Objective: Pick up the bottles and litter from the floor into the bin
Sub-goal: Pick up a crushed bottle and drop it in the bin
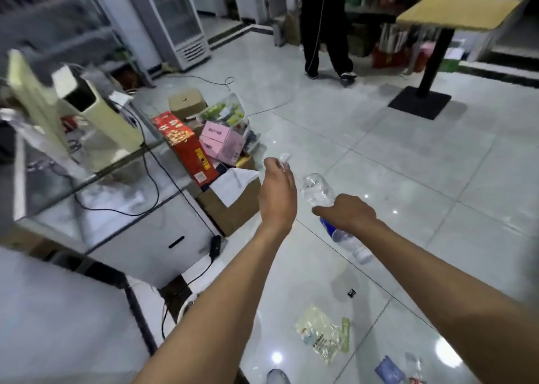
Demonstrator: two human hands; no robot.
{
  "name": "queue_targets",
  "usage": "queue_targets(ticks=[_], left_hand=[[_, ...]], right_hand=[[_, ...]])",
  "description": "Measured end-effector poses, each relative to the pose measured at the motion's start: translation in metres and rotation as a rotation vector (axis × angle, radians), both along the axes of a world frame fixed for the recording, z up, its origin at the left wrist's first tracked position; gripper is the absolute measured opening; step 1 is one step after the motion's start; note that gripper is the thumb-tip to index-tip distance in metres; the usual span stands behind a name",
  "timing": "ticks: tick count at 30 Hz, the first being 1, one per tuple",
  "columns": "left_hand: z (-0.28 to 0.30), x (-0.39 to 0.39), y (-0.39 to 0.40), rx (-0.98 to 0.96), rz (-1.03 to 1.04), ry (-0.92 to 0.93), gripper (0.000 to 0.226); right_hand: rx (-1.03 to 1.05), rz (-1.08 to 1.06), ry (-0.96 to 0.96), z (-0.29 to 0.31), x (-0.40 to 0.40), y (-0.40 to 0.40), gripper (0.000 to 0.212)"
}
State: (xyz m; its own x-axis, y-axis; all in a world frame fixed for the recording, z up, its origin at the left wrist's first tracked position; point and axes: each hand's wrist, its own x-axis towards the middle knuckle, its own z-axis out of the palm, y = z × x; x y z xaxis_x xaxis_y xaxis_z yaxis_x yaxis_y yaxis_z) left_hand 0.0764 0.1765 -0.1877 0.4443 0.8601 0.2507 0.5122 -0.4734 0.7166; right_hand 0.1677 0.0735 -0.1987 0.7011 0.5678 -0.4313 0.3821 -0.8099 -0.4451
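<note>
bottle: clear plastic bottle point(326, 208) is in my right hand point(348, 213), held off the floor, cap end pointing down toward me, base pointing away.
right grip: fingers curled round the bottle's middle, just above the blue label. Looks firm enough.
left grip: left hand point(277, 198) pinches a small clear crumpled scrap point(284, 160) at the fingertips, just left of the bottle's base. Can't tell what the scrap is.
bin: I see no obvious bin. Open cardboard box point(233, 205) sits just left of and below the left hand; could be the drop point, not sure.
step: I judge this as carry-to-bin with both hands loaded.
how: keep both grips closed until each hand is over the opening, then let go one at a time, scrap first since it's light and drifts.
remaining litter: behind both grips, near my feet: pale green wrapper point(322, 332) and a blue wrapper point(389, 370) on the tiled floor point(408, 165). Small dark bit point(351, 293) too.
risk: cable point(186, 191) runs beside the box, don't snag it.
</note>
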Motion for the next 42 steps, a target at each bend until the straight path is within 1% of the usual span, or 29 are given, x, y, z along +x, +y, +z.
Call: queue_targets(ticks=[4,8,11,17,20,24,27,29,32,34,36,39,42], left_hand=[[0.009,-0.053,0.04,-0.011,0.111,-0.035,0.02],[0.001,-0.103,0.083,-0.004,0.215,-0.002,0.024],[-0.02,-0.137,0.117,0.001,0.26,0.001,0.026],[-0.057,-0.191,0.186,-0.031,0.267,0.011,0.033],[-0.074,-0.218,0.218,-0.059,0.304,0.034,0.032],[-0.109,-0.241,0.248,-0.133,0.341,0.044,0.027],[-0.148,-0.249,0.26,-0.188,0.358,0.042,0.025],[-0.183,-0.256,0.266,-0.231,0.369,0.066,0.024],[-0.254,-0.271,0.269,-0.276,0.401,0.129,0.018],[-0.312,-0.285,0.273,-0.32,0.421,0.158,0.016],[-0.37,-0.296,0.274,-0.364,0.436,0.172,0.018],[-0.442,-0.312,0.265,-0.424,0.449,0.136,0.022],[-0.505,-0.325,0.253,-0.47,0.473,0.13,0.024]], right_hand=[[0.014,0.114,0.006,0.008,-0.047,0.046,0.037],[0.025,0.205,0.009,0.002,-0.091,0.093,0.039],[0.006,0.259,-0.005,-0.006,-0.122,0.127,0.041],[-0.06,0.31,0.003,-0.039,-0.17,0.197,0.052],[-0.11,0.309,0.05,-0.059,-0.194,0.229,0.055],[-0.118,0.308,0.075,-0.094,-0.217,0.263,0.055],[-0.118,0.318,0.105,-0.128,-0.227,0.283,0.053],[-0.136,0.33,0.131,-0.158,-0.233,0.296,0.056],[-0.17,0.372,0.13,-0.214,-0.238,0.308,0.066],[-0.194,0.396,0.118,-0.257,-0.241,0.316,0.064],[-0.199,0.354,0.146,-0.302,-0.243,0.319,0.063],[-0.195,0.335,0.167,-0.361,-0.25,0.317,0.063],[-0.217,0.396,0.18,-0.416,-0.255,0.318,0.057]])
